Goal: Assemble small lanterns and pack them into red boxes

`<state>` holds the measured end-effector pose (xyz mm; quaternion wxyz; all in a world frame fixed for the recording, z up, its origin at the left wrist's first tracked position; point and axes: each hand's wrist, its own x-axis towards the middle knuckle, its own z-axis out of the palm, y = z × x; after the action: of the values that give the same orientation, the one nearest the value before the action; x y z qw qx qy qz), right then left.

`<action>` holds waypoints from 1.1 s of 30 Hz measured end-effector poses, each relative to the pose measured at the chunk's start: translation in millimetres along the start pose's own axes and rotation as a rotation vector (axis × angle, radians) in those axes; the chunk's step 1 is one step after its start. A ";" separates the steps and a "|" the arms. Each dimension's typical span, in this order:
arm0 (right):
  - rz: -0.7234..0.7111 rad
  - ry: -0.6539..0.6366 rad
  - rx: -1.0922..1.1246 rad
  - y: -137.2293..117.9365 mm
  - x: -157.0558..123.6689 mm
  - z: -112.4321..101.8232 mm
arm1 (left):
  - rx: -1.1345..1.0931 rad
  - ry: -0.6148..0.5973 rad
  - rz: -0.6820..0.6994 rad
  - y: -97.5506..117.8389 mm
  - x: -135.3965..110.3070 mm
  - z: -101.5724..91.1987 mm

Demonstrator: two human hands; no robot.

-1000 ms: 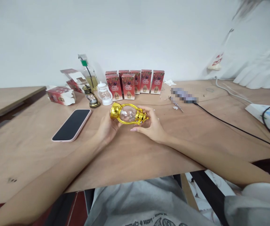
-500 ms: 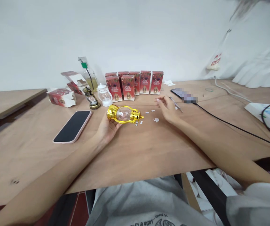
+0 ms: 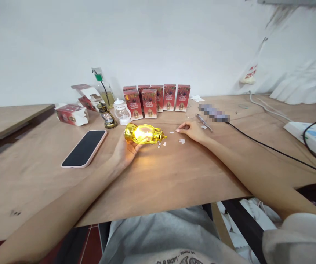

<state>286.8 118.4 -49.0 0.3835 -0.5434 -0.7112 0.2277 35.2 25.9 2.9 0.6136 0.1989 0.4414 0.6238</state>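
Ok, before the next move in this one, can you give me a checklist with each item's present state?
1. Gold lantern supported: ok, lying sideways in the left hand.
2. Lantern lit: ok, its globe glows and casts warm light on the table.
3. Right hand free: cannot tell; its fingertips are bunched near a white scrap.
4. Underside of the lantern's base closed: cannot tell, it is turned out of view.
5. Area near the lantern's top clear: not ok, small round pieces lie there.
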 end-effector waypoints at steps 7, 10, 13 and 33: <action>-0.025 -0.035 0.007 2.2 4.5 0.6 | 0.015 0.013 -0.018 -0.6 0.4 -0.4; -0.033 -0.051 0.016 4.1 6.9 1.4 | 0.038 -0.006 -0.017 -1.5 2.3 -2.1; -0.024 -0.053 0.002 4.3 8.0 1.7 | 0.031 -0.026 -0.031 -2.2 4.2 -3.5; -0.252 -0.135 -0.140 -48.9 -36.2 26.3 | 0.018 -0.011 -0.008 1.3 5.5 -5.2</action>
<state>240.9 71.6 -39.4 0.3216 -0.4587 -0.8120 0.1636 29.4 29.7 -0.4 0.6170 0.2060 0.4441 0.6162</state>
